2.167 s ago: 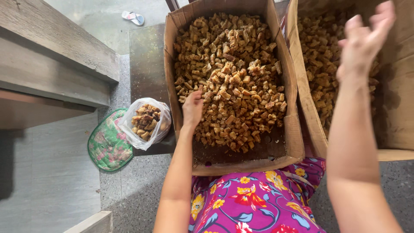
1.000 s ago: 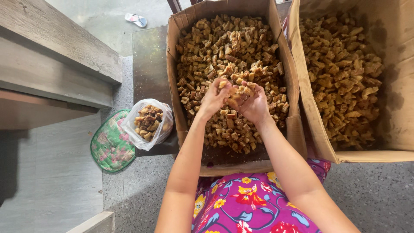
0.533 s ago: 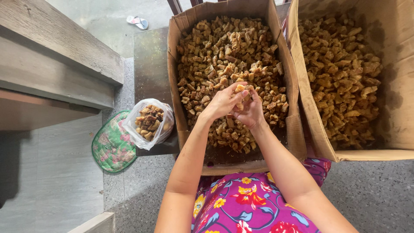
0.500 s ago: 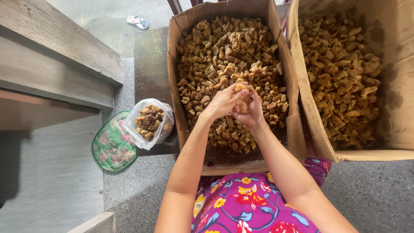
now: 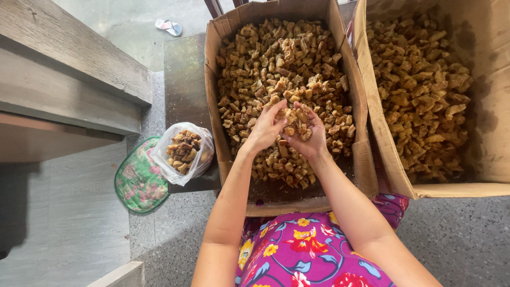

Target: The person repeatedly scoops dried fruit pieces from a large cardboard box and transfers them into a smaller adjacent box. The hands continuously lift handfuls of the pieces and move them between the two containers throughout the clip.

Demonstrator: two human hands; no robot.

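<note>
Speckled stone floor (image 5: 457,239) bearing two cardboard boxes. Left hand (image 5: 264,127) and right hand (image 5: 307,139), cupped together, grasp brown fried chunks (image 5: 293,117) above the nearer box (image 5: 348,64); chunks lie unaligned.

A: what's in that open brown cardboard box (image 5: 357,159)?

B: small, knobbly golden-brown fried chunks (image 5: 276,64), heaped thick toward the far edge and thinner near the front, where bare stained bottom shows.

A: and the handful?

B: a little clump of the same chunks (image 5: 294,118) sits cupped over the box's middle, a bit right of centre, above the pile.
</note>
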